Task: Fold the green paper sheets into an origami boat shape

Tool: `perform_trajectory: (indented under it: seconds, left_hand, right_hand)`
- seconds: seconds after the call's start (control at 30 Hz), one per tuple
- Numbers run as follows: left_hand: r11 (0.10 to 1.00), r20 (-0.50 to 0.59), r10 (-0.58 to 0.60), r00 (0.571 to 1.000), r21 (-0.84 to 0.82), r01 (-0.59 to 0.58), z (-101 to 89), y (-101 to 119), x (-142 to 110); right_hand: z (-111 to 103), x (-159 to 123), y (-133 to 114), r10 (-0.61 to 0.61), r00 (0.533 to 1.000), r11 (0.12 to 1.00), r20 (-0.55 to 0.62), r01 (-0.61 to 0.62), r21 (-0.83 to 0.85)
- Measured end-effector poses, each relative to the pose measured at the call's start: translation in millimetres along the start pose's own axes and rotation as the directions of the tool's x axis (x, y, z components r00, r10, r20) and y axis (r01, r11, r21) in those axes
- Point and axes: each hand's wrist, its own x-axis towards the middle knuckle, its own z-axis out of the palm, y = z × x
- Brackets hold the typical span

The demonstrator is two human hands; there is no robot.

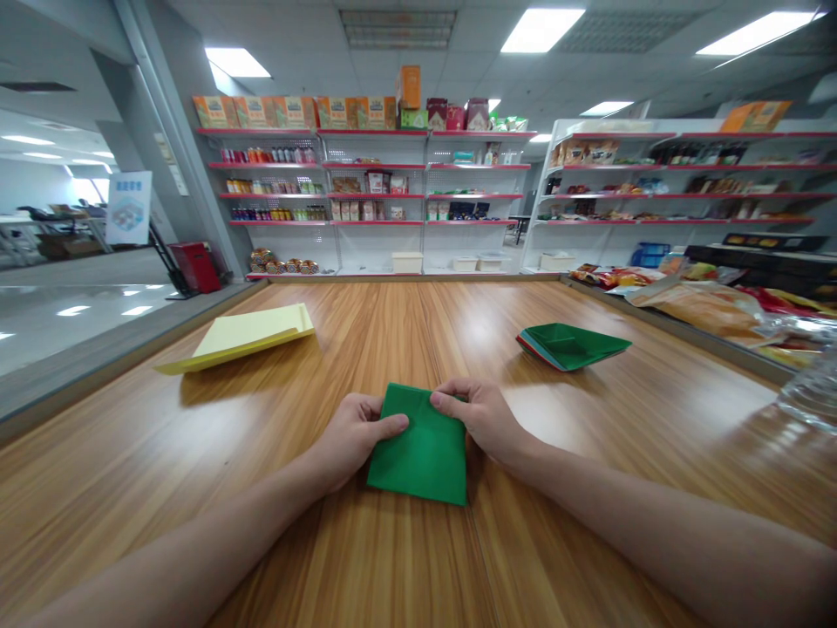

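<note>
A folded sheet of green paper (422, 458) is held up between both hands over the near middle of the wooden table (418, 331). My left hand (358, 436) grips its left edge, thumb lying on the front face and fingers behind. At the top right corner, my right hand (480, 414) pinches the paper between thumb and fingers. The fingers behind the sheet are partly hidden. Further back on the right lies a small stack of folded papers (575, 344), green on top with red and blue edges showing beneath.
Yellow paper sheets (252, 336) lie at the left of the table, edges curled. A clear plastic item (814, 388) sits at the right edge. Beyond that side are snack packets (712, 310). Stocked shelves (372, 192) stand behind the table, with a sign (129, 208) at far left.
</note>
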Motion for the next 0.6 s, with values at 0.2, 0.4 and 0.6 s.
perform_trajectory:
  seconds: [0.2, 0.4, 0.6]
  left_hand:
    - [0.985, -0.177, 0.083, 0.981, -0.135, -0.108, -1.3, -1.8, 4.4]
    - [0.982, -0.160, 0.071, 0.985, -0.161, -0.097, -1.8, -1.0, 4.4]
    - [0.975, -0.232, 0.048, 0.971, -0.201, -0.096, -0.7, 1.3, 5.4]
  right_hand:
    - [5.4, -2.3, -4.4, 0.065, 0.978, 0.980, 0.196, -0.100, 0.173]
    - [4.7, -2.5, -5.7, 0.115, 0.974, 0.991, 0.193, -0.127, 0.051]
    - [5.2, -3.7, -2.2, 0.115, 0.945, 0.991, 0.305, -0.132, 0.038]
